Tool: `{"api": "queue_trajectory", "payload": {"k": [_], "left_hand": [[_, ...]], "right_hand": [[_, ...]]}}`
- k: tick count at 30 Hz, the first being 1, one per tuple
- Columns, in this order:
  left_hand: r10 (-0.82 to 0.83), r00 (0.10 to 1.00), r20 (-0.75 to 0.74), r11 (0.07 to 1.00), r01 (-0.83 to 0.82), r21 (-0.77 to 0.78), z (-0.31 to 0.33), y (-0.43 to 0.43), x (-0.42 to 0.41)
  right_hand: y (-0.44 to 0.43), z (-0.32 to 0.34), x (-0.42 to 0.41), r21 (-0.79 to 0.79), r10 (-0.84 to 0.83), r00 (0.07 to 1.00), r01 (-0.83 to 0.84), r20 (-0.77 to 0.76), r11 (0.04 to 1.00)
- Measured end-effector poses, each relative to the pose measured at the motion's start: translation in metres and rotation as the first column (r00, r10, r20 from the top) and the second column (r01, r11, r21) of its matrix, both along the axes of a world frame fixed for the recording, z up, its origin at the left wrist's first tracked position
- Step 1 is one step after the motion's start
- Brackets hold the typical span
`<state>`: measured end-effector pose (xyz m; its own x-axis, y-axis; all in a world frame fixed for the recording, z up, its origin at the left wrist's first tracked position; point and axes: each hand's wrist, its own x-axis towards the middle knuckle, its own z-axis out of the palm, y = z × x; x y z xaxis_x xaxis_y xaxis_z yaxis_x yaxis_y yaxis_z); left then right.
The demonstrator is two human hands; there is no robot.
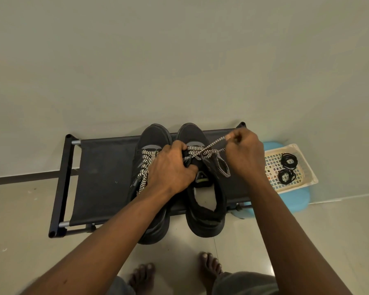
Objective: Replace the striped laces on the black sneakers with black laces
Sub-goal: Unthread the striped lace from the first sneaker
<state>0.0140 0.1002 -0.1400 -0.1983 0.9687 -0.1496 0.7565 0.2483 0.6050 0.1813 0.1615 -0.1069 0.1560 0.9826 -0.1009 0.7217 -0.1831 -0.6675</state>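
Head view, looking down. A black fabric shoe rack (102, 173) stood on the tiled floor (19, 209) against a pale wall (179, 60). Two black sneakers sat side by side on the right half of its top shelf, toes at the far edge, heels overhanging the near edge.

Left sneaker (155, 135): laced, its second striped lace (146, 165) in black-and-white zigzag, loose ends trailing down toward the heel. The left forearm crossed over its rear part.

Right sneaker (205, 209): collar wide open, tongue visible, striped lace (209, 155) loose across the upper eyelets, one loop hanging off the shoe's right side.

Left hand (170, 167): fingers curled over the lacing zone of the right sneaker, thumb against the tongue, gripping the shoe there. How much of the lace lay under the fingers could not be told.

Right hand (245, 152): raised above the shelf's far right corner, fingertips pinching the striped lace near its tip, grip narrow. The lace ran taut from that pinch down to the eyelets beside the left hand.

Beside the rack's right end, a cream lattice basket (305, 167) rested on a blue stool (294, 201). Two coiled black laces lay in it, one (289, 161) toward the far side, one (286, 176) nearer, just apart.

Two bare feet (209, 267) stood on the floor short of the rack's near edge.
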Motion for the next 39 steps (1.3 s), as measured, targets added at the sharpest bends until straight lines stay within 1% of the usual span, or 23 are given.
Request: {"api": "queue_trajectory", "payload": {"k": [2, 3, 5, 6, 7, 8, 9, 10, 11, 12, 13, 15, 18, 20, 22, 26, 28, 30, 32, 33, 37, 38, 39], "left_hand": [[-0.002, 1.000, 0.003, 1.000, 0.002, -0.001, 0.000, 0.000, 0.000], [-0.004, 1.000, 0.005, 1.000, 0.004, -0.004, 0.000, 0.000, -0.001], [-0.009, 1.000, 0.010, 1.000, 0.009, -0.007, 0.000, -0.001, -0.001], [-0.011, 1.000, 0.011, 1.000, 0.011, -0.007, 0.000, -0.001, -0.001], [-0.013, 1.000, 0.014, 1.000, 0.013, -0.007, -0.001, 0.000, -0.001], [-0.014, 1.000, 0.017, 1.000, 0.014, -0.007, -0.001, 0.000, -0.001], [-0.014, 1.000, 0.020, 1.000, 0.014, -0.007, -0.002, 0.001, -0.001], [-0.015, 1.000, 0.019, 1.000, 0.015, -0.006, -0.002, 0.001, -0.001], [-0.018, 1.000, 0.013, 1.000, 0.018, -0.004, -0.003, 0.001, -0.001], [-0.021, 1.000, 0.008, 1.000, 0.021, -0.002, -0.003, 0.002, -0.002], [-0.022, 1.000, 0.006, 1.000, 0.022, -0.001, -0.004, 0.002, -0.002], [-0.022, 1.000, 0.010, 1.000, 0.022, -0.003, -0.004, 0.002, -0.002], [-0.024, 1.000, 0.010, 1.000, 0.024, 0.003, -0.005, 0.002, -0.002], [-0.026, 1.000, 0.003, 1.000, 0.026, 0.013, -0.004, 0.002, -0.002], [-0.022, 1.000, -0.005, 1.000, 0.022, 0.018, -0.004, 0.002, -0.002], [-0.017, 1.000, -0.007, 1.000, 0.017, 0.013, -0.003, 0.001, -0.002], [-0.017, 1.000, 0.000, 1.000, 0.017, 0.008, -0.003, 0.001, -0.001], [-0.019, 1.000, 0.007, 1.000, 0.019, 0.004, -0.003, 0.001, -0.002], [-0.020, 1.000, 0.009, 1.000, 0.020, 0.001, -0.002, 0.001, -0.002], [-0.021, 1.000, 0.011, 1.000, 0.021, 0.000, -0.002, 0.001, -0.002], [-0.021, 1.000, 0.020, 1.000, 0.021, -0.003, -0.002, 0.000, -0.003], [-0.020, 1.000, 0.023, 1.000, 0.020, -0.003, -0.001, 0.000, -0.003], [-0.017, 1.000, 0.024, 1.000, 0.017, -0.001, -0.001, 0.000, -0.004]], "right_hand": [[0.006, 0.000, 0.004, -0.026, -0.159, 0.963, 0.157, -0.216, 0.987], [0.008, 0.000, 0.006, -0.069, -0.245, 0.889, 0.237, -0.387, 0.969], [0.010, 0.004, 0.003, -0.230, -0.364, 0.627, 0.287, -0.689, 0.930], [0.010, 0.005, 0.001, -0.285, -0.383, 0.511, 0.261, -0.770, 0.922], [0.009, 0.006, -0.002, -0.303, -0.375, 0.460, 0.225, -0.805, 0.926], [0.007, 0.007, -0.006, -0.288, -0.342, 0.487, 0.186, -0.804, 0.940], [0.005, 0.007, -0.008, -0.238, -0.275, 0.579, 0.141, -0.768, 0.961], [0.003, 0.007, -0.011, -0.155, -0.162, 0.712, 0.075, -0.683, 0.985], [0.001, 0.007, -0.013, -0.067, -0.018, 0.839, -0.022, -0.543, 0.998], [-0.002, 0.006, -0.015, -0.006, 0.134, 0.919, -0.147, -0.370, 0.989], [-0.004, 0.006, -0.016, 0.001, 0.274, 0.941, -0.279, -0.198, 0.960], [-0.010, 0.003, -0.018, -0.093, 0.462, 0.886, -0.457, 0.040, 0.884], [-0.016, -0.006, -0.020, -0.164, 0.521, 0.833, -0.496, 0.185, 0.852], [-0.015, -0.008, -0.020, -0.148, 0.477, 0.858, -0.455, 0.193, 0.878], [-0.011, -0.006, -0.017, -0.150, 0.421, 0.897, -0.401, 0.136, 0.903], [-0.007, -0.002, -0.012, -0.148, 0.174, 0.979, -0.189, -0.111, 0.971], [-0.003, 0.002, -0.010, -0.164, 0.033, 0.966, -0.077, -0.255, 0.983], [0.006, 0.005, -0.007, -0.207, -0.129, 0.896, 0.042, -0.425, 0.977], [0.011, 0.006, -0.004, -0.318, -0.344, 0.732, 0.181, -0.588, 0.931], [0.011, 0.006, -0.003, -0.353, -0.405, 0.654, 0.218, -0.640, 0.910], [0.011, 0.013, 0.006, -0.421, -0.520, 0.322, 0.330, -0.791, 0.845], [0.012, 0.016, 0.011, -0.429, -0.531, 0.270, 0.358, -0.803, 0.830], [0.014, 0.018, 0.016, -0.430, -0.537, 0.257, 0.373, -0.803, 0.822]]}}
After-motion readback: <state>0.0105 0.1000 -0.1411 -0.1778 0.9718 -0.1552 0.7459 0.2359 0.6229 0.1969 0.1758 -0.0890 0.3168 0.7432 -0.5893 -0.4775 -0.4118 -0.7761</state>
